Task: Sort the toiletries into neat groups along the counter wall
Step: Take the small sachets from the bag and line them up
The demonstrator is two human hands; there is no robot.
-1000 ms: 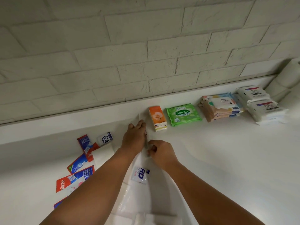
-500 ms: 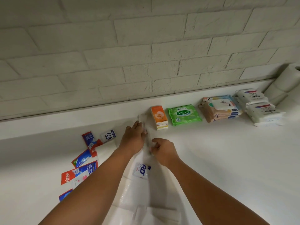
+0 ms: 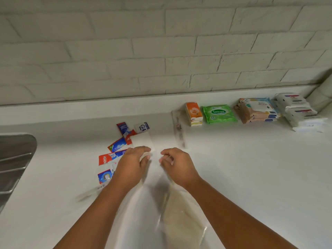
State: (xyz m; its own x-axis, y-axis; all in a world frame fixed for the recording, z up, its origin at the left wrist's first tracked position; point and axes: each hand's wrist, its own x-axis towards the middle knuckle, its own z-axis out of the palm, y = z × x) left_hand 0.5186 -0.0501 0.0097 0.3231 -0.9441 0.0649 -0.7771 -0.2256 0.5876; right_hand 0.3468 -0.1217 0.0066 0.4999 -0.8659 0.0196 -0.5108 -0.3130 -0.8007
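My left hand and my right hand are close together over the white counter. Each has its fingers curled on the top edge of a clear plastic bag, which runs down between my forearms. A long clear packet lies free beside an orange tissue pack. Further right along the wall are a green Sanicare wipes pack, a stack of pastel wipes packs and white wipes packs. Loose red and blue toothpaste sachets, a GA sachet and a white packet lie left of my hands.
A steel sink is set into the counter at the far left. Toilet paper rolls stand in the right corner. A brick wall rises behind a raised ledge.
Both hands have drawn back from the wall toward me with the bag. The long clear packet now lies on its own beside the orange tissue pack. The view has shifted left.
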